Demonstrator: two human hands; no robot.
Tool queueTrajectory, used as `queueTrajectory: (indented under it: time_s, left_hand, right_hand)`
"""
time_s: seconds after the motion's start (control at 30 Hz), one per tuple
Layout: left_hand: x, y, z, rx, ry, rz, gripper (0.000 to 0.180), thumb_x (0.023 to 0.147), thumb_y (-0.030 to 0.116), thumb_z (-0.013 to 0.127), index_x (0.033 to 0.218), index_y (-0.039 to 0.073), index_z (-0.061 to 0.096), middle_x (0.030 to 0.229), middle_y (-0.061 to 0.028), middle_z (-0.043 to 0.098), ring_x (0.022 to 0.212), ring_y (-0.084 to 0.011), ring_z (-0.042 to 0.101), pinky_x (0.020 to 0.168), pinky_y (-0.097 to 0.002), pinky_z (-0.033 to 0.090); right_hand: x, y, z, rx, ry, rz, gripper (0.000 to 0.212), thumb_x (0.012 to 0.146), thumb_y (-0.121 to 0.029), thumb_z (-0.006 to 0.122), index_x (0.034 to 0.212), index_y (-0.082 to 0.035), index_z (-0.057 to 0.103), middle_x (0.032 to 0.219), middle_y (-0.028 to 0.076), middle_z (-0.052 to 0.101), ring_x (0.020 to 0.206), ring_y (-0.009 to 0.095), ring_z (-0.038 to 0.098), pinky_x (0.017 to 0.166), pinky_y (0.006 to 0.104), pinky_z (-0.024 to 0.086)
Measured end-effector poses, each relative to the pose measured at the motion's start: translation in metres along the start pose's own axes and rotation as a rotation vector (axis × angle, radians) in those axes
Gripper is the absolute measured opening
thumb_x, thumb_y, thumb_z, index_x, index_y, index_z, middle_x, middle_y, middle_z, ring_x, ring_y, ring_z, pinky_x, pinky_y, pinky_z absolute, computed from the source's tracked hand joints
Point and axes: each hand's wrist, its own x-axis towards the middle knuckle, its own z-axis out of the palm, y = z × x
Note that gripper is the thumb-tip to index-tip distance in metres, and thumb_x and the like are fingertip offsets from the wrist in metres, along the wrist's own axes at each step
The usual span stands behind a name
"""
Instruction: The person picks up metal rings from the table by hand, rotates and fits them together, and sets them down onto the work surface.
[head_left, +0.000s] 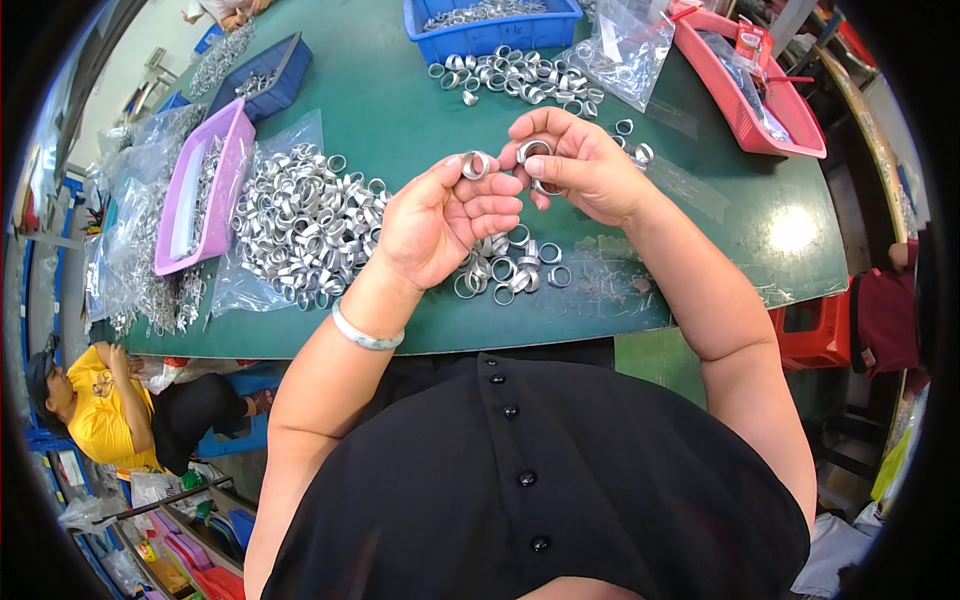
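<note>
My left hand point(445, 215) is raised over the table, palm up, with a silver metal ring point(475, 165) pinched between thumb and forefinger. Close beside it, my right hand point(580, 165) grips a second metal ring point(534, 151) by the fingertips; part of another ring shows just below it. A large heap of rings point(310, 225) lies left of my left wrist, partly on a clear plastic bag. Under my hands sits a smaller cluster of rings point(505, 270), partly hidden by my left hand. Beyond them more rings point(520, 78) are scattered across the table.
A blue bin point(490, 42) with metal parts stands at the far edge. Pink baskets stand at left point(240, 150) and far right point(720, 95). A clear bag point(630, 60) lies near the right basket. At lower left sits a person in yellow point(105, 420). A red stool point(812, 335) is at right.
</note>
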Motion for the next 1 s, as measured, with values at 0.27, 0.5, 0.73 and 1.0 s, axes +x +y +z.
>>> queueTrajectory:
  time_s: [0.27,0.5,0.73,1.0]
  left_hand:
    - [0.004,-0.007,0.016,0.523,0.293,0.107,0.025,0.082,0.014,0.055,0.103,0.0,0.053,0.073,-0.0024,0.054,0.061,-0.0102,0.052,0.058,-0.0225,0.045]
    - [0.008,-0.014,0.022,1.433,0.282,0.603,0.027,0.07,0.007,0.069,0.096,0.009,0.065,0.064,0.0003,0.043,0.058,-0.0088,0.042,0.051,-0.0217,0.037]
    - [0.01,-0.015,0.014,1.377,0.248,0.679,0.02,0.071,0.007,0.068,0.091,0.007,0.065,0.066,0.0004,0.044,0.06,-0.0091,0.042,0.053,-0.0233,0.036]
    - [0.008,-0.012,0.012,1.177,0.28,0.579,0.015,0.074,0.004,0.062,0.089,0.002,0.061,0.071,-0.0012,0.049,0.064,-0.0097,0.047,0.058,-0.0221,0.04]
  right_hand:
    - [-0.001,-0.001,0.004,-0.055,-0.018,-0.01,0.036,0.08,-0.007,0.057,0.111,-0.001,0.04,0.096,0.012,0.057,0.073,0.013,0.055,0.059,0.0247,0.046]
    - [-0.002,-0.003,0.004,-0.089,-0.091,-0.035,0.044,0.08,-0.005,0.056,0.119,-0.004,0.034,0.102,0.012,0.055,0.077,0.012,0.054,0.06,0.0241,0.046]
    - [-0.002,-0.004,0.003,-0.074,-0.119,-0.016,0.046,0.082,-0.007,0.055,0.122,-0.003,0.032,0.105,0.011,0.052,0.078,0.012,0.053,0.061,0.0247,0.046]
    - [-0.001,-0.001,0.002,-0.118,-0.025,-0.001,0.026,0.083,-0.01,0.055,0.106,0.001,0.048,0.092,0.007,0.057,0.071,0.011,0.053,0.058,0.0231,0.045]
